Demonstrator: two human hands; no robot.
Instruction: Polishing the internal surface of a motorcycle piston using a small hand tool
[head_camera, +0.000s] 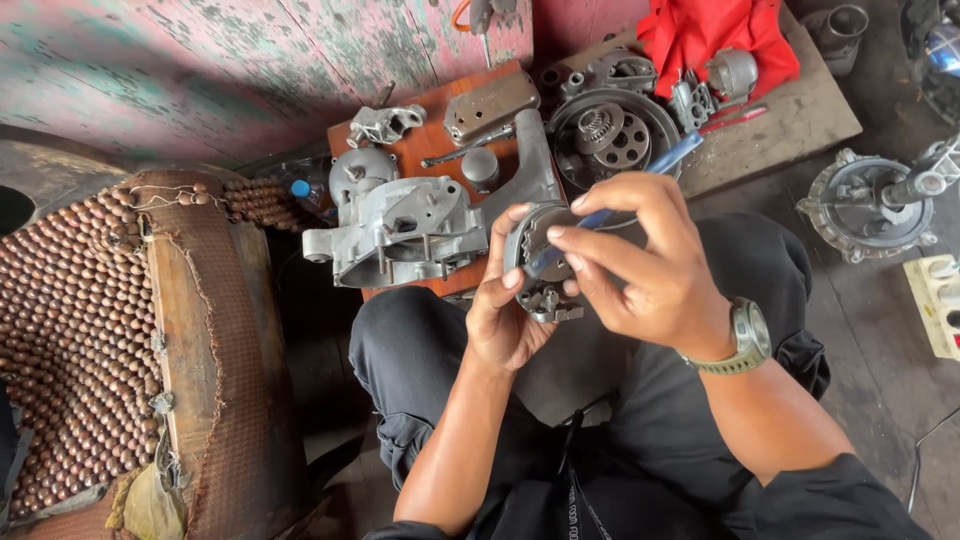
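1. The left hand (505, 320) sits at the centre of the frame, palm up. Its grip is closed around a round metal engine part (535, 265), perhaps a clutch or gear assembly, with the thumb hooked over the upper rim and the fingers cupped beneath. Held this way, the part's open face tilts toward the camera, so its inside is in view.

2. The right hand (640, 265) comes in from the right of the frame with a watch (745, 338) on the wrist. Its grip is pinched shut on a blue-handled tool (655, 165). The handle points toward the upper right, and the working end goes down into the face of the part. The tip is hidden by the fingers, so I cannot tell what kind of tool it is.

3. The part is held above the person's lap, over dark trousers (420, 350), and touches nothing but the two hands.

4. Just above the hands, a large grey engine casing (400, 230) lies on a reddish board (430, 140), with smaller castings and a bolt beside it.

5. At the upper middle of the frame, a round drum with gears (612, 135) rests on a wooden plank (800, 120), near a red cloth (715, 35). These pieces are spread flat and within arm's reach.

6. A beaded seat cover (70, 340) fills the left of the frame, and another round metal assembly (870, 205) lies on the floor at the right.
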